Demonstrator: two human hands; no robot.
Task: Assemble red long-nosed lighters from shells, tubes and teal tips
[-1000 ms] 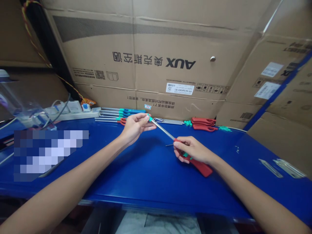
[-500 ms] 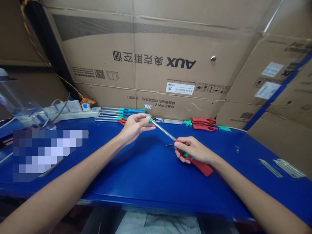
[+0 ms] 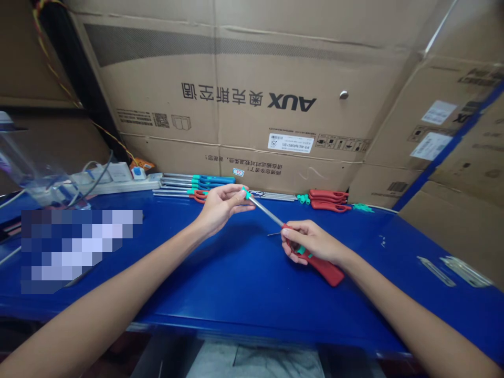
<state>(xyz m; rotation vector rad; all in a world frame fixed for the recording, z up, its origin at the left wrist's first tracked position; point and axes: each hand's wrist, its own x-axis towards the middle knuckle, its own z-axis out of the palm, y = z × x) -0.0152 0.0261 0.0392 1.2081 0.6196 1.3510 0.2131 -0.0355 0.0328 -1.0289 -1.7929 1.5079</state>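
Observation:
In my right hand (image 3: 305,241) is a long-necked lighter with a red handle (image 3: 328,270) and green parts beside the fingers. Its metal tube (image 3: 268,211) slants up to the left. A thin rod (image 3: 274,234) sticks out leftward near the right fingers; where it ends in the hand is hidden. My left hand (image 3: 224,205) pinches a small green collar (image 3: 245,192) at the far end of the tube between thumb and fingers. Both hands are above the blue table (image 3: 236,283).
Behind my left hand lie blue lighters (image 3: 220,180). Farther right are metal tubes (image 3: 275,196), green collars (image 3: 303,199), red handles (image 3: 328,197) and small green pieces (image 3: 363,208). A power strip (image 3: 118,184) and plastic bottle (image 3: 39,168) stand left. Flat clear pieces (image 3: 466,271) lie right.
My left hand and the green collar have shifted slightly right, a little way along the metal tube. The right hand and the red handle stay nearly still.

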